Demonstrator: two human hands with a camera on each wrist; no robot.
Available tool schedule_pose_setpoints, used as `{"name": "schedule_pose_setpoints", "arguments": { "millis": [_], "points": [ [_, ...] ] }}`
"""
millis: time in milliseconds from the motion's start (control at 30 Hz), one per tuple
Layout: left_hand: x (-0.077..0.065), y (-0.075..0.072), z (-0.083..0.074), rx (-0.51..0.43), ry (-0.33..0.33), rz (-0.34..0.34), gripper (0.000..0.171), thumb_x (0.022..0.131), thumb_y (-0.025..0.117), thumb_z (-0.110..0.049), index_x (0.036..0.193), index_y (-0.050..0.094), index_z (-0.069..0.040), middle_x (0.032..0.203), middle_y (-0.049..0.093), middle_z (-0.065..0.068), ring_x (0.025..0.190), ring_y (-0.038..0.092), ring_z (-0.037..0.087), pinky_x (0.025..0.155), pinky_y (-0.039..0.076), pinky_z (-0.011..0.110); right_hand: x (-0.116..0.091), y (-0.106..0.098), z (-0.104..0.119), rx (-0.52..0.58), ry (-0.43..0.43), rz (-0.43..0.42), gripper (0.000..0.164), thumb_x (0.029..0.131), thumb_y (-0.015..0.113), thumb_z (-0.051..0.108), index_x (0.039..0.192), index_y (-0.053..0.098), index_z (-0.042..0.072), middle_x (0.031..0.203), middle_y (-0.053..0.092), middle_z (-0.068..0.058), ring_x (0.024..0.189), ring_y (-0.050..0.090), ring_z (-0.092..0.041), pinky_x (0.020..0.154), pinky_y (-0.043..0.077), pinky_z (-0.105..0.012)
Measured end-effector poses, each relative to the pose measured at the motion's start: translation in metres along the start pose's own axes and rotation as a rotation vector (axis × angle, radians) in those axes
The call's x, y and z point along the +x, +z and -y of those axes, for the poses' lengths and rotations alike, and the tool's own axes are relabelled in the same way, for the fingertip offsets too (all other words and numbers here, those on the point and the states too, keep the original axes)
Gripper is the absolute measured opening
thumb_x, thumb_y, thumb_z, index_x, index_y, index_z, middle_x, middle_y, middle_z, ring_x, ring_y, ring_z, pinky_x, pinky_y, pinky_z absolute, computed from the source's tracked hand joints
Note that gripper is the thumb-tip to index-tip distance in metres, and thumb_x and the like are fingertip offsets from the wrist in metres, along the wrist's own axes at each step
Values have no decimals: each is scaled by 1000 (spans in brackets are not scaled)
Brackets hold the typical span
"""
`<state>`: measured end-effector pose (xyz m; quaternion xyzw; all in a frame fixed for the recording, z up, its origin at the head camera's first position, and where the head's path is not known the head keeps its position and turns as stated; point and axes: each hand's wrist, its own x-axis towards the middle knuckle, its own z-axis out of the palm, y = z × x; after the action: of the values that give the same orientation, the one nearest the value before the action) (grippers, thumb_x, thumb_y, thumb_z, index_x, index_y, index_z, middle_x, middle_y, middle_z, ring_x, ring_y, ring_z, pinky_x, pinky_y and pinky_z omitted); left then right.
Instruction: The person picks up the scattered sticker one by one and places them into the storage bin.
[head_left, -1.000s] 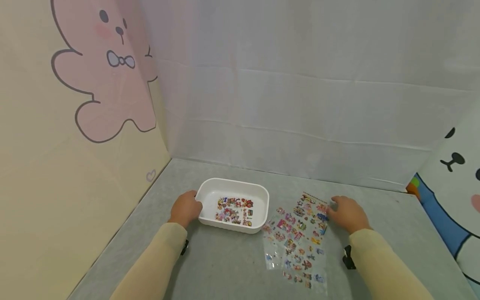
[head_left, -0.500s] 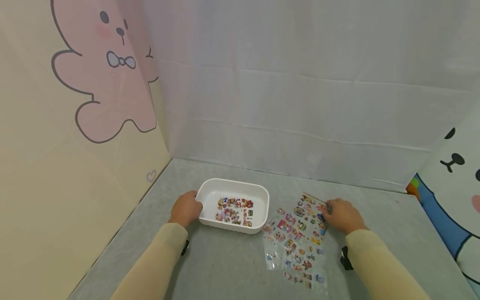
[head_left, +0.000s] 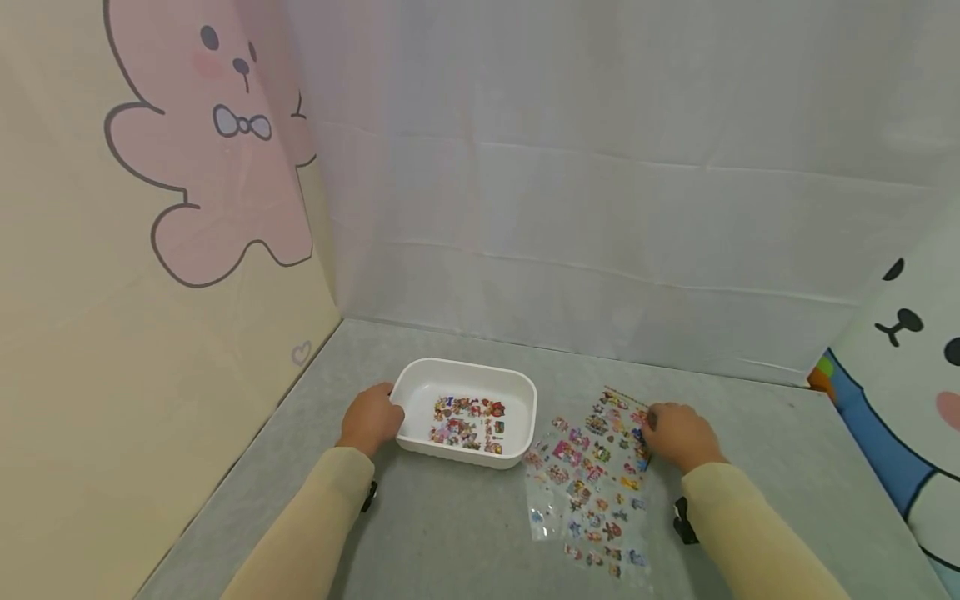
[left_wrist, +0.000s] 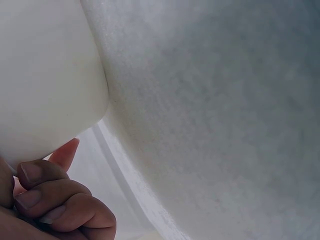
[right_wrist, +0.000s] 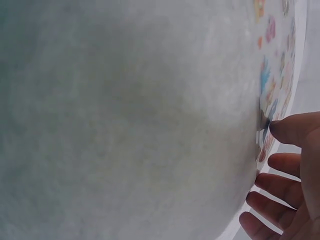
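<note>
A white plastic tray stands on the table, with colourful cartoon stickers lying on its floor. My left hand grips the tray's left end; the left wrist view shows its fingers curled beneath the tray's corner. To the right of the tray lie clear sticker sheets, overlapping and printed with small cartoon figures. My right hand is at the upper right edge of these sheets. In the right wrist view its thumb touches the sheet's edge, while the other fingers extend loosely apart.
The grey table meets a white cloth wall at the back. At the left a cream curtain with a pink bear borders the table. Another printed cloth hangs at the right edge.
My right hand has moved slightly left and nearer, over the right edge of the sticker sheets. The left hand and the tray have stayed in place.
</note>
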<state>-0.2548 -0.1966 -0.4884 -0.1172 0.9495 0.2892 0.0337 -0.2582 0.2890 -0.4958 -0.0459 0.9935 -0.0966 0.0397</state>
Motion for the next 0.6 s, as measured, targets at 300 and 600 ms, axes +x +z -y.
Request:
{"name": "schedule_pose_setpoints", "arguments": {
  "millis": [300,600],
  "points": [
    [-1,-1,0,5,4,5,50,94,52,-9,142,57,4,132,65,23,114,63,39,96,48,58,3,6,-3,-7,15,-26,37,97,69,14,124,60,-10,104,68,-28,95,65,-48,80,52,-62],
    [0,-2,0,14,16,-2,51,92,52,-9,141,58,4,131,65,23,113,64,38,96,49,57,2,4,1,-2,37,-49,38,98,68,12,128,60,-11,108,69,-30,97,67,-47,81,54,-60]
  ]
}}
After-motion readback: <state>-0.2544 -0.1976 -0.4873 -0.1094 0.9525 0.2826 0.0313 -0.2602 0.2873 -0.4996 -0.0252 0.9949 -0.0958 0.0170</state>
